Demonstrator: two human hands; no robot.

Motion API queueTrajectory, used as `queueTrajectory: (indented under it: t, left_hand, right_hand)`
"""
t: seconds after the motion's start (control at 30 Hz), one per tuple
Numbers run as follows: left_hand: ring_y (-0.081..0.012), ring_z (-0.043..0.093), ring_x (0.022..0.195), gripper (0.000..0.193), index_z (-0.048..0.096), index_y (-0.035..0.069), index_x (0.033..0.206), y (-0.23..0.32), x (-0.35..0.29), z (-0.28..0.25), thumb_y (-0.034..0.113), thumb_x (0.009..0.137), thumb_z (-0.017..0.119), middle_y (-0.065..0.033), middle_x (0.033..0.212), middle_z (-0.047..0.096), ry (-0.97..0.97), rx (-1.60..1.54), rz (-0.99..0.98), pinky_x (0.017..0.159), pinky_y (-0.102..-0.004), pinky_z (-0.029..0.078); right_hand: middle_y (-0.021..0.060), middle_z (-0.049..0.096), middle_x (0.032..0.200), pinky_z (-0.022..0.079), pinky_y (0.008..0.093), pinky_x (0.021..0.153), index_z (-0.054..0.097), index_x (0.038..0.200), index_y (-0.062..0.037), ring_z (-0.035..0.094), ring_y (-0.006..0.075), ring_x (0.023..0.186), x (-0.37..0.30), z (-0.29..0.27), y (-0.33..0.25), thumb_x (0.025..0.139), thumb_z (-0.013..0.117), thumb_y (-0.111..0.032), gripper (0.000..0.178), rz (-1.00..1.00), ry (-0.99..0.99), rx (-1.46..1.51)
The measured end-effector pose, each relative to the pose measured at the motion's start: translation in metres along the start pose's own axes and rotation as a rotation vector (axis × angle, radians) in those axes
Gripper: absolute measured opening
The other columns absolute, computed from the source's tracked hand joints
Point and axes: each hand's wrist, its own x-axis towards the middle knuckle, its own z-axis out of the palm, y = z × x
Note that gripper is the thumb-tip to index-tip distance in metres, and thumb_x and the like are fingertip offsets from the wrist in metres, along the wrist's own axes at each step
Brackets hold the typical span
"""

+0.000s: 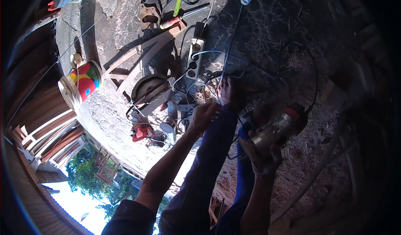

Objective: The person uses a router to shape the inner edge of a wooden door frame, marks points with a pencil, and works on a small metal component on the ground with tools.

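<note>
My right hand (269,160) is wrapped round the body of a router (275,130), a metal power tool with a red end cap and a flat base plate. The router lies tilted beside my right leg, and a dark cord runs up from its red end. My left hand (204,117) is closed near my bare foot (226,91), at the lower end of a thin pale cable (225,64). Its fingertips seem pinched on that cable, though they are partly in shadow. Just beyond lies a white power strip (194,59) with cords plugged in.
Left of my hands stand a circular saw (146,89), a wooden frame (135,55) and a red power tool (142,132) among tangled cords. A colourful bucket (85,82) lies farther left. Hand tools, including a saw with a red handle (169,23), lie at the far side. Shavings cover the ground.
</note>
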Motion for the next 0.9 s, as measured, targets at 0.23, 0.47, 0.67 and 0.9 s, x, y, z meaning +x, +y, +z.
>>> queueTrajectory:
  t: [0.23,0.47,0.67,0.9]
  left_hand:
    - [-0.0256,0.066,0.083,0.022,0.063,0.000,0.104,0.027,0.017,0.009,0.017,0.090,0.063,-0.0135,0.092,0.065,0.495,0.480,0.475,0.078,-0.0359,0.052]
    - [-0.0206,0.065,0.081,0.040,0.068,-0.004,0.101,0.036,0.025,-0.022,0.034,0.096,0.055,-0.0138,0.088,0.069,0.117,0.299,0.079,0.075,-0.0357,0.051]
    - [-0.0114,0.064,0.089,0.055,0.069,0.000,0.106,0.041,-0.047,0.059,0.051,0.101,0.049,-0.0038,0.095,0.069,-0.393,-0.257,-0.062,0.077,-0.0257,0.048]
    - [-0.0103,0.062,0.086,0.056,0.068,-0.001,0.108,0.063,-0.031,0.059,0.053,0.098,0.052,-0.0037,0.093,0.068,-0.486,-0.131,-0.146,0.076,-0.0247,0.047]
  right_hand:
    - [0.0219,0.047,0.138,0.043,0.0604,0.106,0.032,0.148,-0.0075,0.043,0.0430,0.133,-0.003,0.001,0.003,0.088,0.064,-0.022,0.069,0.017,0.020,0.025]
    - [0.0216,0.048,0.136,0.047,0.0585,0.103,0.035,0.146,-0.0060,0.045,0.0412,0.132,0.000,0.007,0.000,0.086,0.066,-0.023,0.069,0.001,0.007,-0.029]
    - [0.0188,0.053,0.131,0.052,0.0480,0.098,0.039,0.141,-0.0047,0.057,0.0326,0.117,0.001,0.002,0.006,0.084,0.067,-0.022,0.066,0.017,0.074,-0.070]
    - [0.0172,0.052,0.131,0.049,0.0492,0.100,0.038,0.142,-0.0050,0.056,0.0294,0.117,-0.004,0.004,0.000,0.084,0.069,-0.021,0.068,0.020,0.085,-0.030]
